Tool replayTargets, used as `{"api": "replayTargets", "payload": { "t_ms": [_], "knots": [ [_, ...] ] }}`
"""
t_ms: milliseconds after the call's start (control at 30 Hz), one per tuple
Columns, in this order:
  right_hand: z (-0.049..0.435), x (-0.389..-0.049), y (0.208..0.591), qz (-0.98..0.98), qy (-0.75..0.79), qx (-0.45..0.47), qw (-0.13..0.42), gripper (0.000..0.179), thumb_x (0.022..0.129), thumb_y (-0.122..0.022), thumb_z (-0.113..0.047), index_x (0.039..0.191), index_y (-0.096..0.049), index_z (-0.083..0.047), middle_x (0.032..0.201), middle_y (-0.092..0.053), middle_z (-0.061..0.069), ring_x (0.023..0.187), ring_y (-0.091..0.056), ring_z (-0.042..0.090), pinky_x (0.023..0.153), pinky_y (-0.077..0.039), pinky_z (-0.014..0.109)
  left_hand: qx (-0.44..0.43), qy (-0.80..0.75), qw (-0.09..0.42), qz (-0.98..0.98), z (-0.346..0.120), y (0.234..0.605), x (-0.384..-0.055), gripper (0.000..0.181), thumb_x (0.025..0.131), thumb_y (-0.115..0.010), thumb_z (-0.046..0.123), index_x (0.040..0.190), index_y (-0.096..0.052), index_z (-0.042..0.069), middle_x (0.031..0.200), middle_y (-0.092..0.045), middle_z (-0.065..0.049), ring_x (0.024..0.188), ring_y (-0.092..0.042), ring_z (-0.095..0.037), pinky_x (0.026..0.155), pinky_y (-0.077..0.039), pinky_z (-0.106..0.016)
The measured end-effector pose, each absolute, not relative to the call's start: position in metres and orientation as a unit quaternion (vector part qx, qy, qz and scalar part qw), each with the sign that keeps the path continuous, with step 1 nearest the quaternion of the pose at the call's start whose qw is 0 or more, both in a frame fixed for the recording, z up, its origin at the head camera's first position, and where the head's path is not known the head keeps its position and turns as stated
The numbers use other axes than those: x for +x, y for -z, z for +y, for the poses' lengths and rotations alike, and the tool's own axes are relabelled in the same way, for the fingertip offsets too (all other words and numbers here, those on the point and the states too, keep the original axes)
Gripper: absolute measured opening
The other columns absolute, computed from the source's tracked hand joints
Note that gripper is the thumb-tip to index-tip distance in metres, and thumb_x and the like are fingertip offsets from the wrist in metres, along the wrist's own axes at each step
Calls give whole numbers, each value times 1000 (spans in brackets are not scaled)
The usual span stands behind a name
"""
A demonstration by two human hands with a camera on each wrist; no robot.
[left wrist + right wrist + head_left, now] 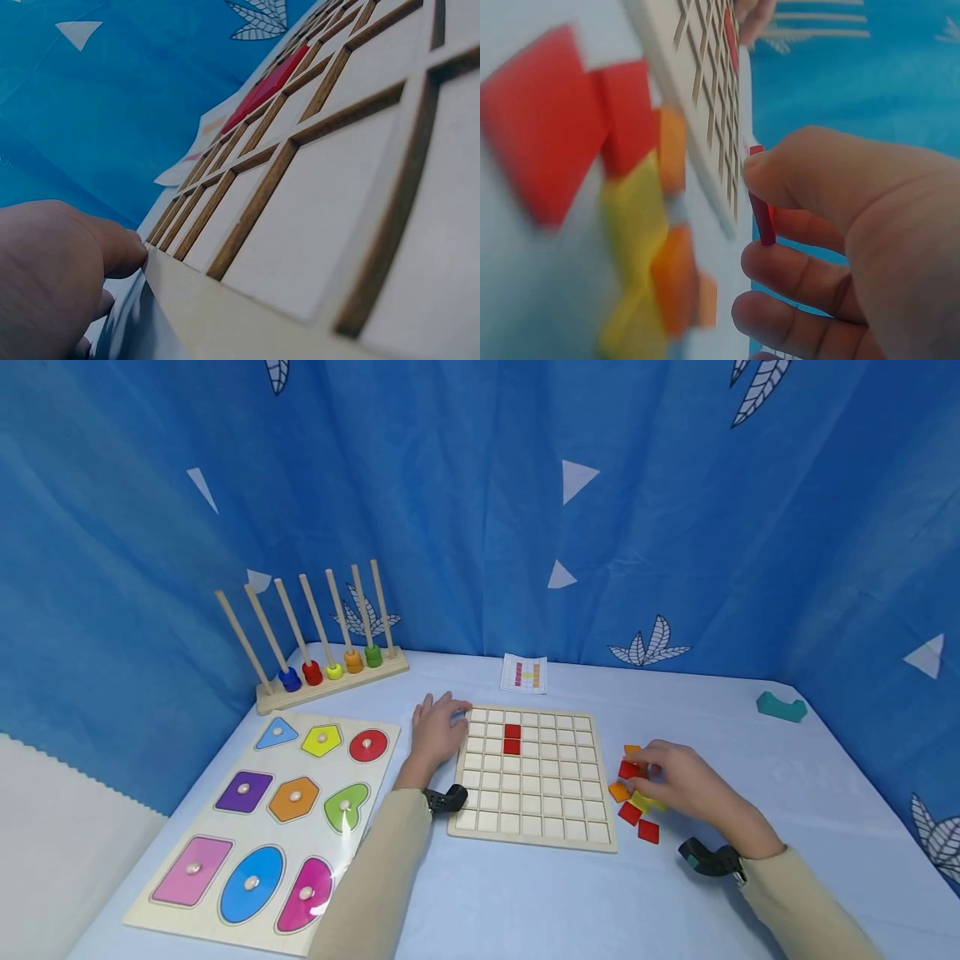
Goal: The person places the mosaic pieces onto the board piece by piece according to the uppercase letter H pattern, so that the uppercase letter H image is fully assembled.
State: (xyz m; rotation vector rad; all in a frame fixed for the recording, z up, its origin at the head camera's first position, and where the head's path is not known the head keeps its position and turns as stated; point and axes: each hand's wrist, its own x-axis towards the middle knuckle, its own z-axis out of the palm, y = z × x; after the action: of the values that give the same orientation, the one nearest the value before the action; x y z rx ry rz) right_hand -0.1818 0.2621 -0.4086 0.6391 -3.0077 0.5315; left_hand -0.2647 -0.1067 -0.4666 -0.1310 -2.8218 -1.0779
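Observation:
A wooden grid board [531, 842] with pale square cells lies in front of me. Two red square tiles [512, 747] sit one above the other in its upper part. My left hand [437, 732] rests at the board's far left corner, a fingertip touching the frame in the left wrist view. Right of the board, my right hand [684, 782] is over a loose cluster of tiles. Between thumb and fingers it pinches a red square tile [763, 219], seen edge-on in the right wrist view. Beneath lie red tiles [648, 832], yellow tiles [637, 802] and orange tiles [619, 791].
Behind the board lies a small printed pattern card [524, 675]. At the left stand a peg stacker [330, 683] with coloured rings and, nearer, a knobbed shape puzzle [292, 752]. A teal curved block [782, 707] lies far right. Blue curtain [480, 510] encloses the table.

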Motion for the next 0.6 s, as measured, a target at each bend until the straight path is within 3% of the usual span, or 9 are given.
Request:
{"api": "replayTargets", "payload": {
  "t_ms": [600],
  "knots": [
    [187, -214, 414, -930, -201, 306, -18, 28, 87, -79, -19, 112, -77, -8, 90, -69, -2, 77, -52, 8, 64, -47, 21, -43, 357, 64, -931, -106, 465, -264, 35, 97, -54, 15, 128, -71, 12, 157, -47, -21, 155, -21, -49, 127, -12, -63]
  ]
}}
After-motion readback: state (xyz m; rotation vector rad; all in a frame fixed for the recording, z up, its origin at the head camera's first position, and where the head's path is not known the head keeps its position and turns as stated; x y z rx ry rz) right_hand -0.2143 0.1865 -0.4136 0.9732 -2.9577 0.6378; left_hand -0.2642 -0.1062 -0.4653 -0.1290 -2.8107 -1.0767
